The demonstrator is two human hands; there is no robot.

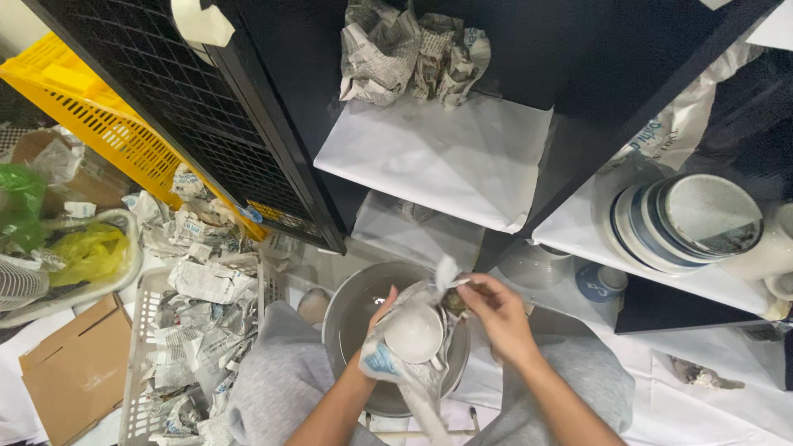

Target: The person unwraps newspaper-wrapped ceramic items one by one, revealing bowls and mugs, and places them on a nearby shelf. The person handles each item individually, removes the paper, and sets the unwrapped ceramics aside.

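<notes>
Down by the person's knees, both hands work over a metal bowl (351,310). Left hand (382,318) cradles a white cup (413,333) in crumpled newspaper (382,360), mouth facing up towards the head camera, handle towards the lap. Right hand (496,315) pinches the paper's upper edge.

stacked plates (681,223) on white shelf (438,157), crumpled newspaper (413,54), yellow crate (91,116)
</notes>
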